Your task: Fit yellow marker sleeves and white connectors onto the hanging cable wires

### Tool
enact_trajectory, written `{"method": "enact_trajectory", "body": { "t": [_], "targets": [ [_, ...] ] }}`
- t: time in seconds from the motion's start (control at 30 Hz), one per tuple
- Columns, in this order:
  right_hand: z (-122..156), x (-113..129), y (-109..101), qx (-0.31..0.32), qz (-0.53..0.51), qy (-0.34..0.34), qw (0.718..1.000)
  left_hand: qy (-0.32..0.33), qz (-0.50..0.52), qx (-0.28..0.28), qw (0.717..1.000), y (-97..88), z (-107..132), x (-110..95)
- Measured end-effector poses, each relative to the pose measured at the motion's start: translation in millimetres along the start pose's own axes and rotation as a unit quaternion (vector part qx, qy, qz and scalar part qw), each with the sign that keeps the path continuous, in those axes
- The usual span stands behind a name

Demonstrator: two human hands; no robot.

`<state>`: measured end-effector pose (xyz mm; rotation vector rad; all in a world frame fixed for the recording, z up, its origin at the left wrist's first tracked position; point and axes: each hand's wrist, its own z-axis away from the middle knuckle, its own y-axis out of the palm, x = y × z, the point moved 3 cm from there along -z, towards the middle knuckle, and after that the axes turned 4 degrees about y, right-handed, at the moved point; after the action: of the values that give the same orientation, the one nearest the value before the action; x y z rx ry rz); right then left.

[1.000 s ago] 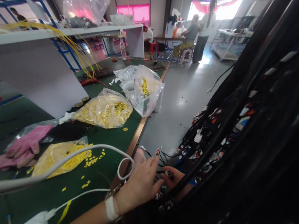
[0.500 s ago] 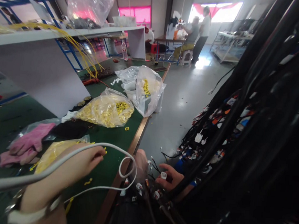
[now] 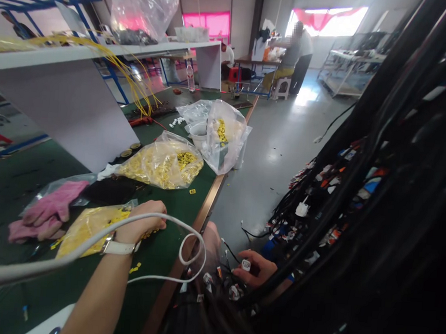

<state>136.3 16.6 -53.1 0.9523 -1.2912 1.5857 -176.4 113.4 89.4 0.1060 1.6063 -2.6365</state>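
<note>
My left hand [image 3: 141,221] reaches out over the green table [image 3: 162,257], fingers curled down on the loose small yellow pieces [image 3: 135,269] beside a flat bag of yellow parts [image 3: 87,226]. What the fingers hold is hidden. A white-strapped watch [image 3: 118,247] sits on that wrist. My right hand [image 3: 257,268] stays low by my lap, off the table's edge, pinching a small white connector [image 3: 245,264] on the end of a wire bundle. A white cable [image 3: 186,236] loops across in front of the left arm.
Pink gloves [image 3: 47,210] lie at the left. Further bags of yellow parts [image 3: 161,165] [image 3: 223,133] sit along the table. A white shelf [image 3: 66,98] stands behind them. Black wire harnesses [image 3: 380,174] hang at the right. People [image 3: 296,46] work at a far table.
My left hand left the connector by my right hand and swung left onto the table, settling on the loose yellow pieces. The right hand stayed put with the white connector.
</note>
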Motion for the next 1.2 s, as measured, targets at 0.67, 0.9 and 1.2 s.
{"method": "enact_trajectory", "body": {
  "t": [0.67,0.9,1.2],
  "targets": [
    [-0.3,14.4,-6.4,0.048,0.005,0.014,0.999,-0.011,-0.018,-0.018,1.0,7.6,-11.2,11.6],
    [1.9,11.6,-3.3,0.035,-0.018,0.026,0.999,0.007,0.0,-0.043,0.999,2.3,-9.4,11.5],
    [3.4,9.5,3.1,0.034,-0.054,0.027,0.998,0.141,0.184,-0.1,0.967,-28.4,38.2,-18.8]
  ]
}}
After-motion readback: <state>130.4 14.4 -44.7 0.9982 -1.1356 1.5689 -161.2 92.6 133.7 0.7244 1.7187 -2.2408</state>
